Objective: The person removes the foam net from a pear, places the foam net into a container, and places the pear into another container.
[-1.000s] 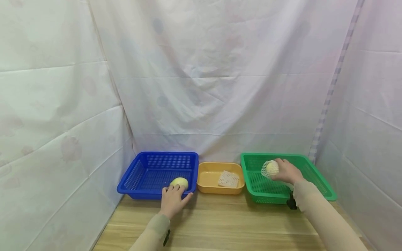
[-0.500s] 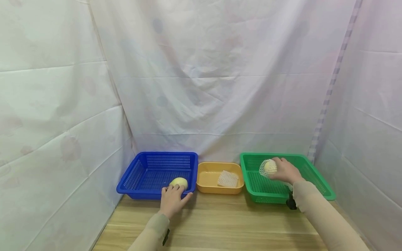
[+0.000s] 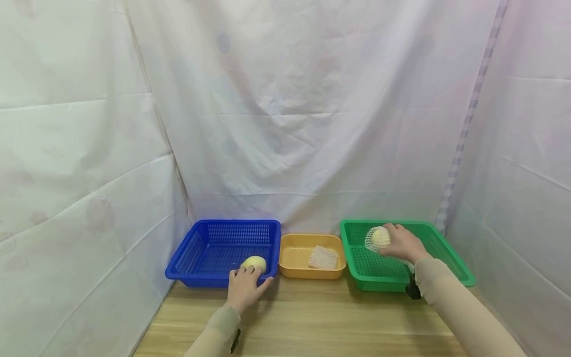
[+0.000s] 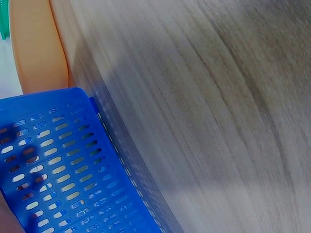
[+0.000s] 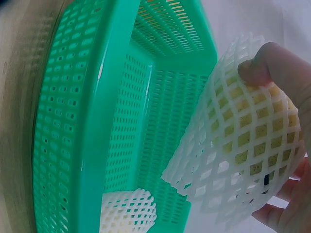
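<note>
In the head view, my left hand (image 3: 245,286) reaches over the near rim of the blue basket (image 3: 202,275). Its fingertips rest on a pale yellow-green round fruit (image 3: 255,263), and the thumb is spread apart from it. Only a sliver of this hand appears in the left wrist view. My right hand (image 3: 403,244) holds a yellow pear (image 5: 252,116) with brown specks, partly sleeved in a white foam net (image 5: 204,160), above the green basket (image 5: 97,126). The net's free end hangs past the fruit. Thumb and fingers grip it from opposite sides.
Between the two baskets stands a shallow orange tray (image 3: 292,247) with flat white foam netting (image 3: 323,258) inside. Another white net-wrapped item (image 5: 129,211) lies inside the green basket. White cloth (image 3: 285,124) encloses the wooden table (image 3: 308,317) at the back and sides.
My right hand has drifted slightly left with the netted pear. My left hand and the fruit under it keep their place. The whole head view has shifted a little.
</note>
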